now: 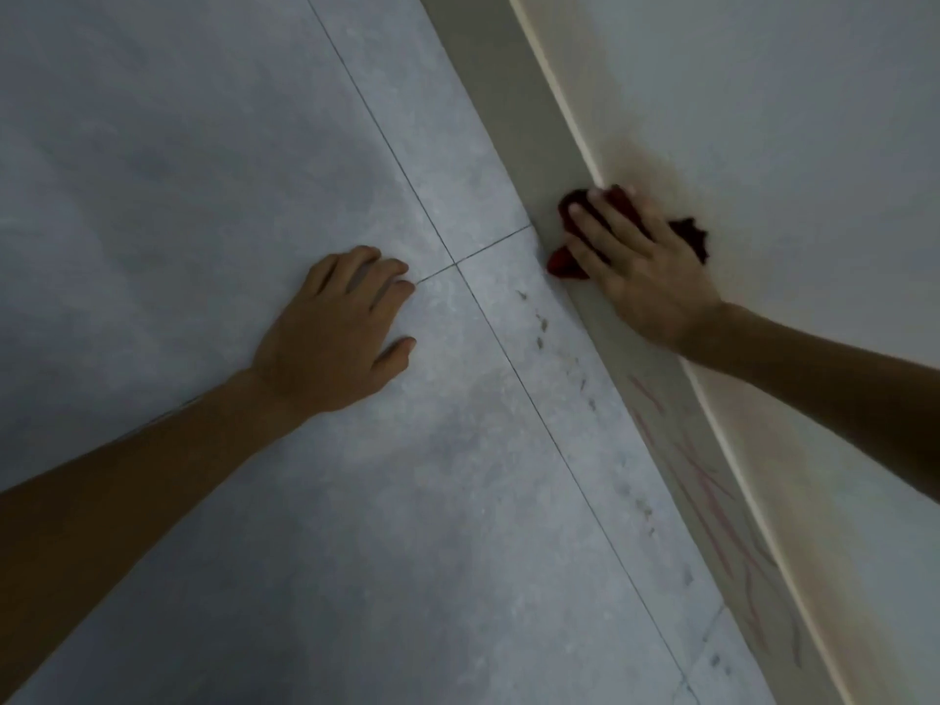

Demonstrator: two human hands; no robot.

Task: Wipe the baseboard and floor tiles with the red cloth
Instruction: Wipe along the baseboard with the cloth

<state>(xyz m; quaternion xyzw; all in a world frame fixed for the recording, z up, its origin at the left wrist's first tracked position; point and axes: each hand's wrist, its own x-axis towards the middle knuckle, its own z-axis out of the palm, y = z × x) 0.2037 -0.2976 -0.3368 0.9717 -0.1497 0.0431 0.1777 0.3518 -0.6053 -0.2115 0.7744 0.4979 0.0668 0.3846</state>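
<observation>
I see open floor tiles ahead; my left hand blocks the grout crossing, the baseboard bounds the right edge

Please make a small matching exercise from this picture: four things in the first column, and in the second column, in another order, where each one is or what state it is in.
Column one:
1. left hand
2. red cloth
3. red scribbles
4. dark smudges

Column two:
A. drawn on the baseboard, nearer the person
B. pressed against the baseboard under the right hand
C. flat on a floor tile, empty
D. in a row on the floor along the baseboard

Pairs: 1-C, 2-B, 3-A, 4-D
</observation>
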